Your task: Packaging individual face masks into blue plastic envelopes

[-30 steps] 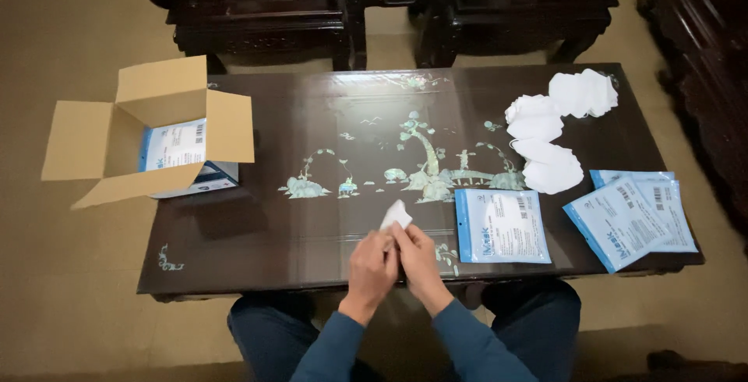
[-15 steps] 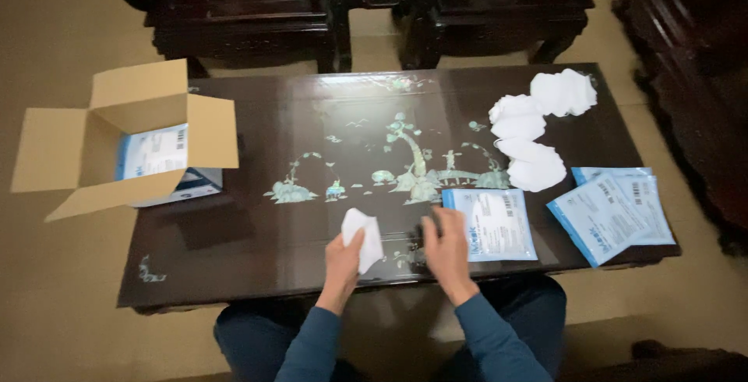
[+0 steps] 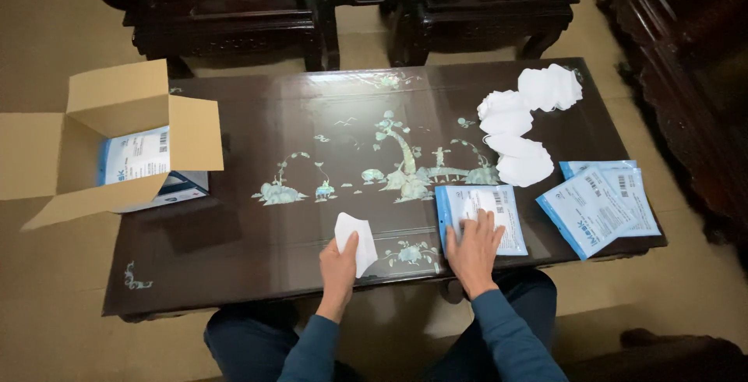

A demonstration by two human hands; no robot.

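Observation:
My left hand holds a folded white mask by its lower edge, near the front of the dark inlaid table. My right hand lies flat with fingers spread on a blue and white flat packet at the front centre-right. Both forearms wear blue sleeves.
Several white masks lie in a loose row at the back right. More blue and white packets sit overlapped at the right edge. An open cardboard box with packets inside overhangs the table's left end. Dark carved chairs stand behind.
My hands, together on the mask a second ago, have parted. The left carried the mask leftward; the right went to the packet and now rests flat on it.

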